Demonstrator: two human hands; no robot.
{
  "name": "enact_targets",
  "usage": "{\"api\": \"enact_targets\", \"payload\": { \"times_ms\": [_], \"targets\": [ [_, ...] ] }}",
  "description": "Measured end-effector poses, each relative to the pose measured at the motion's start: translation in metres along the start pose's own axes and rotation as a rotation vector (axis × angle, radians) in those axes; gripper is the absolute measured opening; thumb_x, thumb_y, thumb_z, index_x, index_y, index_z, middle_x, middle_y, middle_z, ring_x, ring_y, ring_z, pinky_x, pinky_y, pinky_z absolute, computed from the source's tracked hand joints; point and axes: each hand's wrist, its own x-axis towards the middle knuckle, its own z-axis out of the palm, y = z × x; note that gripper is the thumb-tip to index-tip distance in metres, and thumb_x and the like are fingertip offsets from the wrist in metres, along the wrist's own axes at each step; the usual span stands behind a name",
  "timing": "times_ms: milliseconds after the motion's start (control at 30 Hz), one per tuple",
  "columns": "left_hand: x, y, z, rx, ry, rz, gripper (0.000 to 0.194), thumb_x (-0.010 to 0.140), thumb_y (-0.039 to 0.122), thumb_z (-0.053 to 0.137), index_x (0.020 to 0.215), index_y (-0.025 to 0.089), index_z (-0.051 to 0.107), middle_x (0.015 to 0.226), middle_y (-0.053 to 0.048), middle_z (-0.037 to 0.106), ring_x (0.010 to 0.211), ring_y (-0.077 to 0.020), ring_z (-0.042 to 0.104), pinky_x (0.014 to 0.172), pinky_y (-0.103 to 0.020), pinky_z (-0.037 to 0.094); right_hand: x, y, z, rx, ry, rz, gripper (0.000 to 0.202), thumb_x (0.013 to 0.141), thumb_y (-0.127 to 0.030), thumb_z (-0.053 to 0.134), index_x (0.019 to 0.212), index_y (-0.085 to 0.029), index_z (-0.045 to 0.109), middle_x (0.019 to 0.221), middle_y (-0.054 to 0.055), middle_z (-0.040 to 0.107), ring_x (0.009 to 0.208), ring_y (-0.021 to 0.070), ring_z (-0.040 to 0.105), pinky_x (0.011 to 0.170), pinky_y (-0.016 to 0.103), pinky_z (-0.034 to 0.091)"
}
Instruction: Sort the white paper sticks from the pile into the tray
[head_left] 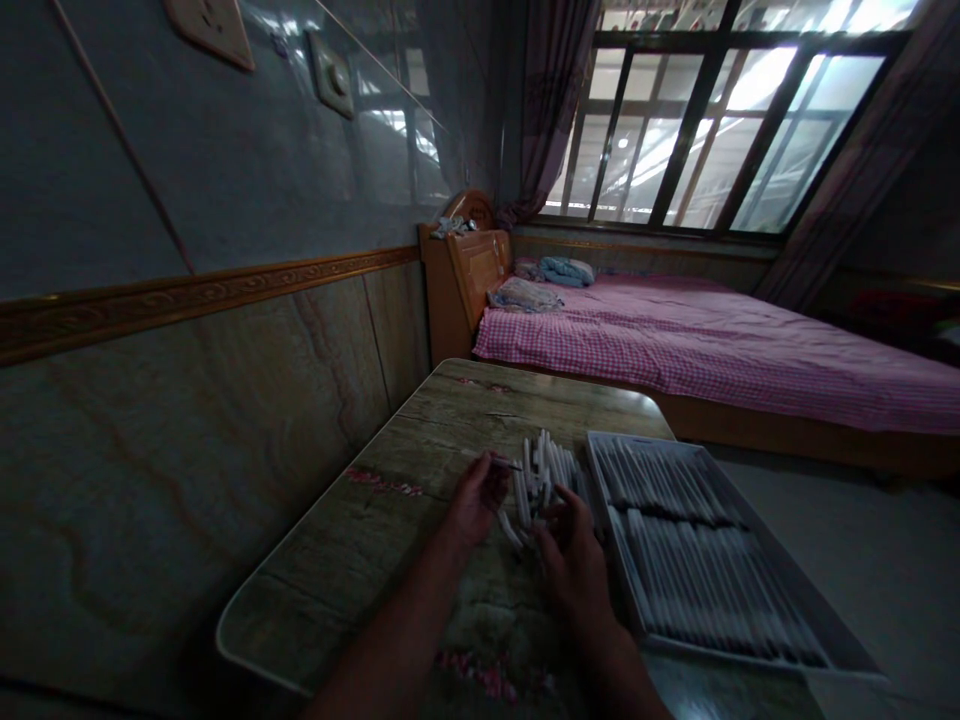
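My left hand (pixel 478 495) is closed, its fingertips pinching a slim pen (pixel 507 463) that points right. Just to the right of it lies a loose pile of white pens (pixel 551 462), some leaning across one another. Over the near side of this pile is my right hand (pixel 576 545), with fingers bent and thumb and forefinger apart; its palm side is partly hidden and blurred. Beside my right hand stands a shallow white tray (pixel 637 600) holding two rows of similar white pens (pixel 712 575), packed side by side with dark ends.
Everything lies on a wood-patterned table (pixel 360 570) with rounded corners and pink flower prints. A tiled wall (pixel 300 400) runs along the left. Beyond the table is a bed (pixel 675 320) with a pink checked sheet, under a window (pixel 675 130).
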Motion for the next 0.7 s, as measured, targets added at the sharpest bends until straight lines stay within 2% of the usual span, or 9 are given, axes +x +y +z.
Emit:
{"api": "enact_targets", "payload": {
  "times_ms": [100, 200, 333, 467, 600, 700],
  "targets": [
    [0.003, 0.006, -0.002, -0.129, 0.048, -0.022, 0.012, 0.088, 0.015, 0.060, 0.077, 0.013, 0.066, 0.067, -0.001, 0.071, 0.056, -0.0096, 0.068, 0.049, -0.016, 0.054, -0.004, -0.005, -0.003, -0.167, -0.190, -0.083, 0.026, 0.086, -0.023, 0.056, 0.111, -0.024, 0.061, 0.088, 0.002, 0.066, 0.078, 0.0167, 0.063, 0.068, 0.025, 0.048],
    [0.003, 0.010, -0.003, -0.174, 0.061, -0.056, 0.020, 0.092, 0.014, 0.053, 0.076, 0.013, 0.066, 0.067, -0.002, 0.072, 0.056, -0.0096, 0.069, 0.050, -0.016, 0.055, -0.005, -0.012, -0.004, -0.408, -0.366, -0.187, 0.013, 0.085, -0.021, 0.060, 0.093, -0.027, 0.067, 0.089, 0.002, 0.065, 0.085, 0.0181, 0.061, 0.070, 0.025, 0.044],
    [0.002, 0.008, -0.002, -0.133, 0.062, -0.058, 0.019, 0.091, 0.012, 0.054, 0.076, 0.012, 0.066, 0.067, -0.002, 0.072, 0.058, -0.0102, 0.070, 0.051, -0.016, 0.056, -0.005, -0.017, 0.001, -0.557, -0.447, -0.260, 0.012, 0.085, -0.017, 0.061, 0.082, -0.027, 0.067, 0.084, 0.001, 0.065, 0.084, 0.0178, 0.059, 0.071, 0.025, 0.043],
    [0.002, 0.002, -0.003, -0.027, 0.020, -0.055, 0.010, 0.084, 0.010, 0.064, 0.074, 0.012, 0.066, 0.069, -0.003, 0.073, 0.060, -0.0112, 0.070, 0.054, -0.016, 0.056, -0.006, -0.013, 0.005, -0.479, -0.376, -0.196, 0.015, 0.085, -0.013, 0.057, 0.083, -0.024, 0.068, 0.084, 0.002, 0.066, 0.081, 0.0175, 0.060, 0.069, 0.024, 0.044],
    [0.001, -0.006, -0.005, 0.077, -0.048, -0.066, 0.009, 0.075, 0.008, 0.073, 0.074, 0.013, 0.066, 0.072, -0.003, 0.074, 0.064, -0.0128, 0.071, 0.060, -0.019, 0.058, -0.002, -0.004, 0.000, -0.091, -0.117, 0.012, 0.017, 0.087, -0.021, 0.051, 0.089, -0.022, 0.068, 0.088, 0.004, 0.069, 0.082, 0.0176, 0.063, 0.074, 0.026, 0.047],
    [-0.002, -0.012, -0.006, 0.133, -0.113, -0.115, 0.015, 0.068, 0.008, 0.078, 0.077, 0.013, 0.067, 0.075, -0.003, 0.075, 0.068, -0.0136, 0.072, 0.064, -0.020, 0.058, 0.006, 0.001, -0.002, 0.233, 0.038, 0.242, 0.020, 0.083, -0.033, 0.055, 0.089, -0.020, 0.069, 0.087, 0.006, 0.071, 0.078, 0.0195, 0.065, 0.070, 0.029, 0.050]
  ]
}}
